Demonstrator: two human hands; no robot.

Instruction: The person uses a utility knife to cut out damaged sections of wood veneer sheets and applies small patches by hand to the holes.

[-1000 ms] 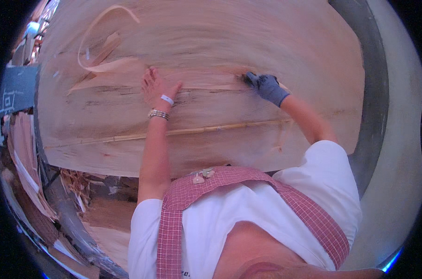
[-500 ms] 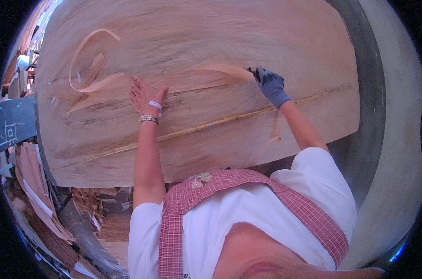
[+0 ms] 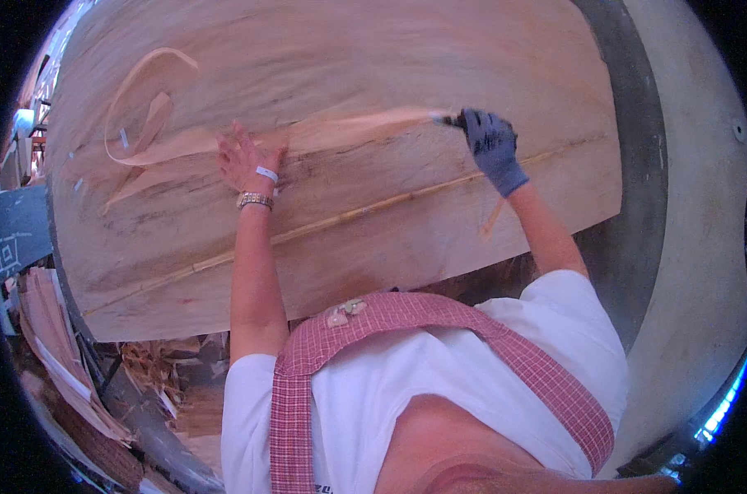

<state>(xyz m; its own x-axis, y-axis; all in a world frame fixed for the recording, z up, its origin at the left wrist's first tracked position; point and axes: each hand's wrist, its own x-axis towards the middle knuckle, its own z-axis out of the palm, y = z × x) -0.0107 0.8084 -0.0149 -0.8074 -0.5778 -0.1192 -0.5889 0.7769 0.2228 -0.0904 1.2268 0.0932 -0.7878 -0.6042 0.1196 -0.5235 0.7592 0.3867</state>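
My bare left hand (image 3: pixel 248 162) lies flat with its fingers spread on a large sheet of pale wood veneer (image 3: pixel 406 222). Beside and under its fingers runs a long, thin veneer strip (image 3: pixel 353 123), whose far-left end curls up in a loop. My right hand, in a grey-blue glove with dark patches (image 3: pixel 493 148), is closed round a black-handled knife (image 3: pixel 451 120). The knife points left, and its light tip is blurred at the strip's right end. Whether the tip touches the wood I cannot tell.
A narrow yellowish band (image 3: pixel 349 217) crosses the sheet nearer to me. Small pale tape pieces (image 3: pixel 124 138) lie at the left. A blue-grey board with chalk marks (image 3: pixel 21 235) juts in beside the sheet. Veneer scraps (image 3: pixel 155 366) are piled low on the left.
My right hand has moved right along the sheet, and more of the knife shows. My left hand stays spread in nearly the same place. The whole view has shifted slightly.
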